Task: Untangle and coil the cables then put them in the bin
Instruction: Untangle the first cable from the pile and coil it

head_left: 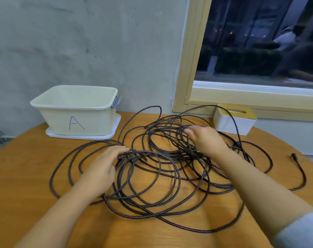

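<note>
A big tangle of dark braided cables (152, 178) sprawls over the middle of the round wooden table (27, 176). My left hand (105, 161) lies on the left side of the tangle, fingers pinching strands near the centre. My right hand (204, 138) reaches into the far right part of the heap, fingers curled among a bundle of loops. One plug end (293, 155) lies loose at the right. A pale bin marked "A" (77, 111) stands empty at the back left on a white lid.
A white tissue box with a yellow top (234, 120) stands at the back right, a cable loop arching over it. A grey wall and a wood-framed window are behind the table. The table's near edge curves below my arms.
</note>
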A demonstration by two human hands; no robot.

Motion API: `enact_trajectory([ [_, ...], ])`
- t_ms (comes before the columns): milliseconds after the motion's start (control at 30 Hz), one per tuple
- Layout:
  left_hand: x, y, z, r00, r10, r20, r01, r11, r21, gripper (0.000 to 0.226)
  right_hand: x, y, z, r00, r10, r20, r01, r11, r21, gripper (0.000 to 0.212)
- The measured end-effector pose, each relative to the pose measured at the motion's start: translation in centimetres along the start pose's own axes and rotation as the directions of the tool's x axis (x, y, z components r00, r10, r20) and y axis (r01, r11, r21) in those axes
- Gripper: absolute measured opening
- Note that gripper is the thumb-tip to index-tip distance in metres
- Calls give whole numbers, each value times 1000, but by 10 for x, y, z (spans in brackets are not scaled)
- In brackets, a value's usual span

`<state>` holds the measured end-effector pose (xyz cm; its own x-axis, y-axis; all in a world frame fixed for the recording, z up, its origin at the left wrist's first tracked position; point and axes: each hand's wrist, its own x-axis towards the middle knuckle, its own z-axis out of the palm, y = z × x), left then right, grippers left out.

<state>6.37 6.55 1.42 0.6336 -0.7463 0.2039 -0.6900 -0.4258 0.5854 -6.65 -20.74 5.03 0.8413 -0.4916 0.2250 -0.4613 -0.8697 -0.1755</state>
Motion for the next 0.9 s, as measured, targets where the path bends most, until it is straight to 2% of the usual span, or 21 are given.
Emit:
enact_trajectory([
  [67, 0, 11, -1, 1000, 27, -10, -27, 1000, 6, 63, -27, 17, -20, 981, 141, -134, -128, 986, 103, 40],
  [167, -2, 30, -1, 996, 73, -46, -74, 997, -13, 62, -73, 45, -41, 927, 342, -156, -300, 923, 242, 43],
  [267, -8, 45, 0, 985, 144, -98, -149, 988, -50, 61, -120, 74, -53, 773, 589, -236, -449, 771, 452, 43],
  [333, -13, 51, 2, 973, 197, -117, -203, 978, -44, 57, -145, 87, -49, 681, 683, -265, -504, 700, 506, 43],
  [400, -20, 57, 4, 971, 198, -137, -203, 979, -22, 50, -162, 86, -38, 681, 702, -209, -564, 685, 462, 43],
  [467, -27, 61, 5, 974, 165, -156, -170, 985, -18, 44, -172, 75, -23, 741, 670, -41, -637, 721, 272, 52],
  [533, -33, 63, 6, 973, 166, -162, -173, 984, -30, 40, -176, 55, -15, 742, 656, 140, -661, 750, -12, 71],
  [600, -39, 65, 5, 970, 175, -166, -186, 981, -53, 39, -176, 29, -19, 766, 621, 166, -604, 784, -142, 82],
  [667, -44, 71, 2, 967, 170, -187, -192, 976, -103, 39, -174, 2, -26, 867, 482, 128, -471, 875, -110, 81],
  [733, -50, 79, -3, 959, 172, -227, -218, 956, -197, 37, -172, -29, -33, 960, 263, 97, -269, 961, 59, 72],
  [833, -56, 90, -9, 936, 169, -308, -274, 899, -342, 41, -171, -70, -40, 1000, 6, 9, -9, 962, 272, 59],
  [900, -58, 92, -13, 927, 166, -336, -295, 876, -382, 45, -167, -87, -40, 994, -45, -103, 76, 943, 325, 55],
])
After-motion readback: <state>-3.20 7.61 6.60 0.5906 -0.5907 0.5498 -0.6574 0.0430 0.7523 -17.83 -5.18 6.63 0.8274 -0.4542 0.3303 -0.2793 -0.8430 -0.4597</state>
